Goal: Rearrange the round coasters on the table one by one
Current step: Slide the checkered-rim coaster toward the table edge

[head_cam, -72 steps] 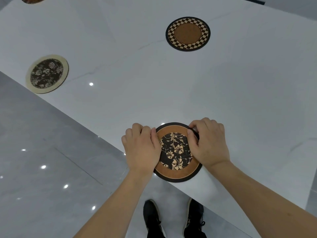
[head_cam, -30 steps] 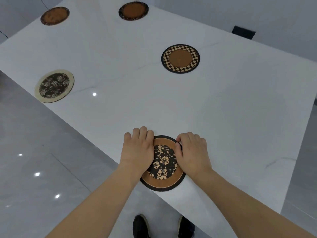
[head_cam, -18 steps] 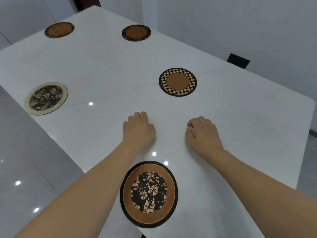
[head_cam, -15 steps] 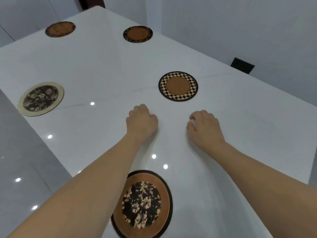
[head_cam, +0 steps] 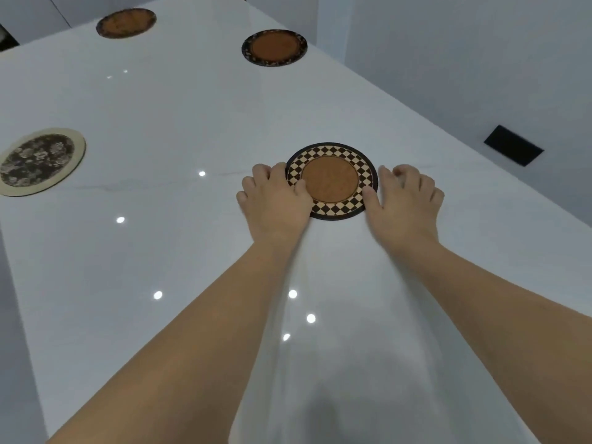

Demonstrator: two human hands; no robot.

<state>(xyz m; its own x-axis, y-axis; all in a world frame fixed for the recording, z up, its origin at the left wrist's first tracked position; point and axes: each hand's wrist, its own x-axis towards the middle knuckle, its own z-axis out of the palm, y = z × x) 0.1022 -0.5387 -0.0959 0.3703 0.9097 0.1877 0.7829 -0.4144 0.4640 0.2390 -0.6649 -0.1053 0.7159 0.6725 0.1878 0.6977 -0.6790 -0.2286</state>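
A round coaster with a checkered rim and brown centre [head_cam: 330, 182] lies flat on the white table [head_cam: 166, 116]. My left hand [head_cam: 274, 200] rests at its left edge, thumb on the checkered rim and fingers against the side. On the other side, my right hand [head_cam: 402, 203] has its thumb on the lower right rim and its fingers curled beside the edge. Both hands hold the coaster between them. The orange floral coaster is out of view.
A cream-rimmed floral coaster [head_cam: 40, 161] sits at the left edge. Two brown coasters lie far back, one at the far left [head_cam: 126, 23] and one dark-rimmed [head_cam: 274, 47]. The table's right edge runs diagonally; a black rectangle [head_cam: 513, 145] lies on the floor beyond it.
Both hands let go of the orange floral coaster near the table's front edge, moved forward across the table and closed on the checkered coaster. The view tilted up and forward.
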